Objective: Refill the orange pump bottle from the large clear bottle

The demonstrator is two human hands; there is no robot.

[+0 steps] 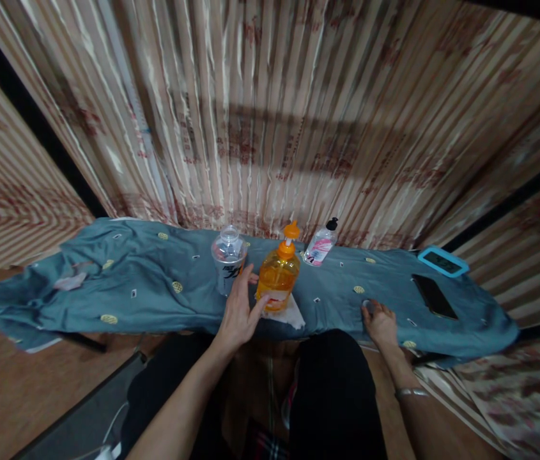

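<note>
An orange pump bottle [278,280] stands upright on a white tissue [293,315] at the middle of the cloth-covered table. My left hand [241,310] is at its left side, fingers apart, the thumb at the label. Just behind that hand stands a clear, uncapped plastic bottle [227,259] with dark lettering. Farther right, my right hand [381,321] rests on the cloth, its fingers closed on a small round dark cap [368,306]. A clear bottle with a pink label and black top [320,244] stands at the back, right of the orange one.
A blue-framed clock [443,262] and a black phone [434,296] lie at the right of the table [145,275]. A crumpled pale tissue [70,281] is at the left. Pleated curtains hang behind, with dark poles at both sides. My knees are under the front edge.
</note>
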